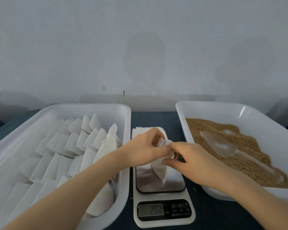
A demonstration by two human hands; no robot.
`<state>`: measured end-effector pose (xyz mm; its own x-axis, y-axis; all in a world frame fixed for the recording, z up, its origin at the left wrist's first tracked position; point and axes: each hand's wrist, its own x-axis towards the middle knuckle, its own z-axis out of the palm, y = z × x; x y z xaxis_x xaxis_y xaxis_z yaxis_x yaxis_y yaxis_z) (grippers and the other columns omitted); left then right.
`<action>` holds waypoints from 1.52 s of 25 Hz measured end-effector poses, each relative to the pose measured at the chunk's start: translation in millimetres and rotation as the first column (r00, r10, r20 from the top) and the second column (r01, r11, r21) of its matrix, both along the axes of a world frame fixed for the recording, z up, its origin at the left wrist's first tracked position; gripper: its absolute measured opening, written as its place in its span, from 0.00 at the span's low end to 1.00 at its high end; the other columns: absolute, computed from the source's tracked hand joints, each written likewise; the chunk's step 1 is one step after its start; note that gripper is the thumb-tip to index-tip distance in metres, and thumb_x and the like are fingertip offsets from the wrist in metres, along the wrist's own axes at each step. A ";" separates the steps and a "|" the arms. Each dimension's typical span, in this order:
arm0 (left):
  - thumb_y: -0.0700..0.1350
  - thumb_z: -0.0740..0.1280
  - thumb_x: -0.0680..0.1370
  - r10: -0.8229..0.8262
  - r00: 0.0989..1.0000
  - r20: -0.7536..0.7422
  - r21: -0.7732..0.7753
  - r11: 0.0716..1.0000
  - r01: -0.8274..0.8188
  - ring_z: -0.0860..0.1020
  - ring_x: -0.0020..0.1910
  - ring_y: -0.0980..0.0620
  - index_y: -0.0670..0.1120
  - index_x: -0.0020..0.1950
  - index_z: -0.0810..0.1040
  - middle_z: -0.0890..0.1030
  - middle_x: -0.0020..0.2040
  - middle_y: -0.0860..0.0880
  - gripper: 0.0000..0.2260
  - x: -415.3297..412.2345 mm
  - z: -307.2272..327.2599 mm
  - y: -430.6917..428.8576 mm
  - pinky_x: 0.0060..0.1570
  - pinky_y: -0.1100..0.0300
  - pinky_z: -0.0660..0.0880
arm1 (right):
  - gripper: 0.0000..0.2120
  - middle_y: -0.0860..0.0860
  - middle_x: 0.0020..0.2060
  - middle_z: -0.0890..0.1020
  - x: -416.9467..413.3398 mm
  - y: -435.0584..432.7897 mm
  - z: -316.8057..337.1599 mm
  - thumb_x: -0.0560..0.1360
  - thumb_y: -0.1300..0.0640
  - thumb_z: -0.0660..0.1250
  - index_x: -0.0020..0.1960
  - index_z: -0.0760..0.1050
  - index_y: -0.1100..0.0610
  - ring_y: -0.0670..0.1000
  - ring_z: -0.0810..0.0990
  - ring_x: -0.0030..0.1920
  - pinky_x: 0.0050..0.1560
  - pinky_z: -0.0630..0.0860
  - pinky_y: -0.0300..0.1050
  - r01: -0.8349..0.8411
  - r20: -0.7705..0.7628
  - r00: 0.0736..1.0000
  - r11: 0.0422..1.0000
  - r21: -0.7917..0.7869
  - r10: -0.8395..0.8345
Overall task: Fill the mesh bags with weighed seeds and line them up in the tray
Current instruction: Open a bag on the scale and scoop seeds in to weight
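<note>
Two hands meet above the scale (163, 213), both pinching the top of one white mesh bag (160, 171). The left hand (145, 148) reaches in over the scale's left edge, its forearm slanting across the near corner of the tray on that side, with the fingers curled round the bag's gathered mouth. The right hand (189, 160) comes in from the scale's right, knuckles up. Its fingertips are closed on the same mouth and its thumb presses the bag's side lower down.

The bag hangs tilted from this grip, its bulging lower corner down at the scale's steel platform; whether its weight rests there cannot be told. The display at the scale's near end is lit, but its digits are too blurred to read surely.

Behind the scale lies a flat stack of bags (140, 130), partly hidden by the left hand. Just left of the scale, a white tray (90, 107) holds rows of white bags (76, 143) leaning in overlapping lines. Right of the scale, a second tray (206, 105) holds brown seeds (223, 128) with a clear scoop (223, 145) lying on them. A dark cloth (223, 216) spreads under the scale.
</note>
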<state>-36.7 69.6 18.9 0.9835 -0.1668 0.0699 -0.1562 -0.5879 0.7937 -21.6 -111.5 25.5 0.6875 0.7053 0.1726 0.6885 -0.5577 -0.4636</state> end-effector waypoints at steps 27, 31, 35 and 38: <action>0.45 0.64 0.80 0.135 0.991 0.011 0.171 0.976 -0.135 0.80 0.37 0.62 0.50 0.42 0.73 0.85 0.37 0.56 0.06 3.5 11.1 20.9 0.36 0.67 0.74 | 0.08 0.38 0.36 0.83 41.8 -2.4 -5.1 0.74 0.57 0.71 0.51 0.79 0.47 0.36 0.80 0.39 0.40 0.69 0.23 0.268 -0.110 0.963 0.923 0.275 -0.247; 0.43 0.66 0.78 0.133 0.991 -0.009 0.151 0.980 -0.131 0.79 0.36 0.65 0.50 0.43 0.74 0.85 0.38 0.55 0.05 2.5 8.5 21.3 0.32 0.76 0.69 | 0.10 0.33 0.39 0.82 39.4 -5.8 -15.1 0.76 0.54 0.68 0.56 0.78 0.45 0.32 0.79 0.43 0.40 0.69 0.21 0.247 -0.153 0.965 0.939 0.240 -0.214; 0.44 0.66 0.79 0.138 0.990 -0.013 0.166 0.977 -0.134 0.78 0.35 0.65 0.53 0.44 0.73 0.84 0.37 0.56 0.05 1.9 8.5 20.6 0.30 0.75 0.68 | 0.11 0.38 0.45 0.82 39.1 -6.0 -18.6 0.78 0.54 0.65 0.59 0.76 0.47 0.27 0.75 0.40 0.41 0.66 0.20 0.241 -0.105 0.969 0.944 0.227 -0.222; 0.45 0.66 0.79 0.139 0.990 -0.014 0.185 0.973 -0.134 0.78 0.35 0.66 0.54 0.44 0.73 0.84 0.37 0.57 0.05 1.5 8.0 19.8 0.28 0.72 0.69 | 0.11 0.41 0.48 0.83 39.2 -6.0 -20.4 0.78 0.55 0.65 0.60 0.76 0.48 0.27 0.74 0.39 0.41 0.65 0.20 0.246 -0.096 0.969 0.943 0.223 -0.230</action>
